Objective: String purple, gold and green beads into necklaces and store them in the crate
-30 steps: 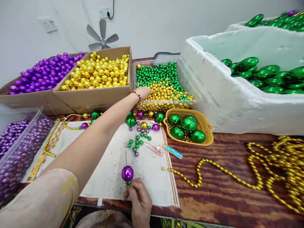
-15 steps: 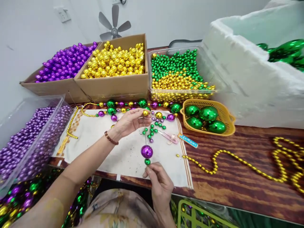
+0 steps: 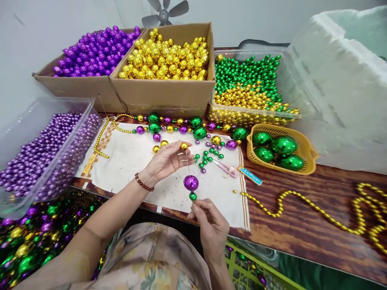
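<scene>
My left hand (image 3: 165, 162) pinches a gold bead (image 3: 184, 146) between thumb and forefinger, its other fingers loosely extended. From that bead a thin needle or wire (image 3: 187, 163) runs down to a large purple bead (image 3: 191, 183). A smaller green bead (image 3: 192, 196) sits directly beneath the purple one. Just under the green bead, my right hand (image 3: 211, 221) is closed in a pinch at the lower end of this line; whether it grips the bead or the thread is hard to see. Loose small green beads (image 3: 205, 158) lie beyond on the white cloth (image 3: 127, 165).
A finished-looking bead strand (image 3: 183, 129) lies along the cloth's far edge. Pink scissors (image 3: 225, 167) rest near a yellow basket (image 3: 311, 161) of large green balls. Behind stand a cardboard box (image 3: 163, 96) of gold beads and a clear bin (image 3: 256, 112). A gold bead chain (image 3: 320, 217) crosses the table.
The camera view has shifted, so the table's contents appear farther right and mostly higher. Both hands keep their pinches, with the gold, purple and green beads in much the same arrangement.
</scene>
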A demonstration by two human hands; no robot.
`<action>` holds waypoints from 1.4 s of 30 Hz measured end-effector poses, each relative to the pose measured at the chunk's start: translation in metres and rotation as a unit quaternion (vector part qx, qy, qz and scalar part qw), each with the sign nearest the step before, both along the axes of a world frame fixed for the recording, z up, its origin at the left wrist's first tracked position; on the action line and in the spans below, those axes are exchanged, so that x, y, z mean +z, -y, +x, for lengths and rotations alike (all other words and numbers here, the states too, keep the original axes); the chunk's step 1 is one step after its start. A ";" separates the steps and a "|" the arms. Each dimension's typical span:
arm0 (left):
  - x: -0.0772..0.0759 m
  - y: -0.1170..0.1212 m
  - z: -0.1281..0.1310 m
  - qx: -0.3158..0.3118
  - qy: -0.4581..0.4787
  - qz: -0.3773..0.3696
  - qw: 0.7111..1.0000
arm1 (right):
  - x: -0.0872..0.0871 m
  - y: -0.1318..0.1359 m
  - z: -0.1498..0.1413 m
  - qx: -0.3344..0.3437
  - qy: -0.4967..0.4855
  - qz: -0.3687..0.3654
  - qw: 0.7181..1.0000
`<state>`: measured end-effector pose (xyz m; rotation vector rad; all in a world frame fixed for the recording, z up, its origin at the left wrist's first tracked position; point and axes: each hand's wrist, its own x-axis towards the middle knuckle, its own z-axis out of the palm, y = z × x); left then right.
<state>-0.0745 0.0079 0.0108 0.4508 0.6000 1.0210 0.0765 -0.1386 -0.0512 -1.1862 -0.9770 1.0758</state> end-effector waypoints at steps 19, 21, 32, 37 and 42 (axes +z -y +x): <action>-0.026 0.028 0.033 -0.013 -0.071 0.000 0.997 | 0.000 -0.019 -0.017 -0.063 -0.079 -0.081 0.992; -0.027 0.033 0.042 0.005 -0.095 -0.007 0.995 | -0.002 -0.024 -0.012 -0.028 -0.071 -0.079 0.994; -0.021 0.037 0.052 -0.269 -0.331 0.218 0.878 | 0.006 -0.068 0.070 -0.155 -0.111 -0.014 0.982; -0.017 0.031 0.047 -0.294 -0.335 0.220 0.868 | 0.007 -0.062 0.060 -0.083 -0.162 -0.052 0.982; -0.006 0.020 0.019 -0.346 -0.360 0.299 0.813 | 0.015 -0.056 0.064 -0.051 -0.216 -0.086 0.971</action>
